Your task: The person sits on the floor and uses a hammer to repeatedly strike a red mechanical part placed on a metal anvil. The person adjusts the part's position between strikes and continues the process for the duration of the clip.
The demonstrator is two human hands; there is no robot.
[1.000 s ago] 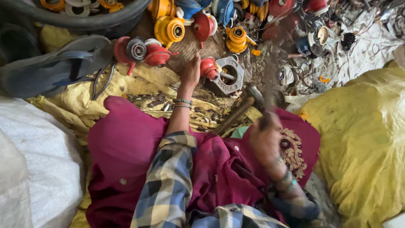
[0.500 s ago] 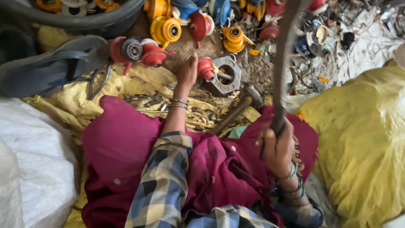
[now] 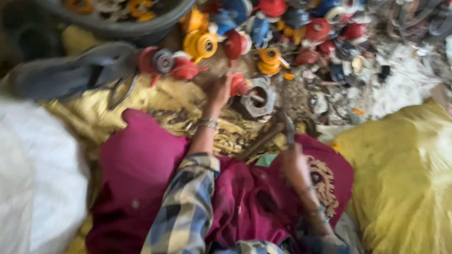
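The left hand (image 3: 219,91) is closed around a small red part (image 3: 238,84), which is held against a grey metal nut-shaped block (image 3: 258,98) on the ground, just below a heap of red, yellow and blue parts (image 3: 263,33). The right hand (image 3: 294,165) is clenched on the handle of a blurred hammer-like tool (image 3: 288,128), raised over the magenta-clothed lap (image 3: 141,164).

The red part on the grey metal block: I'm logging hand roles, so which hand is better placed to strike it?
Probably the right hand: it grips the tool close by, while the left hand steadies the red part on the metal block.
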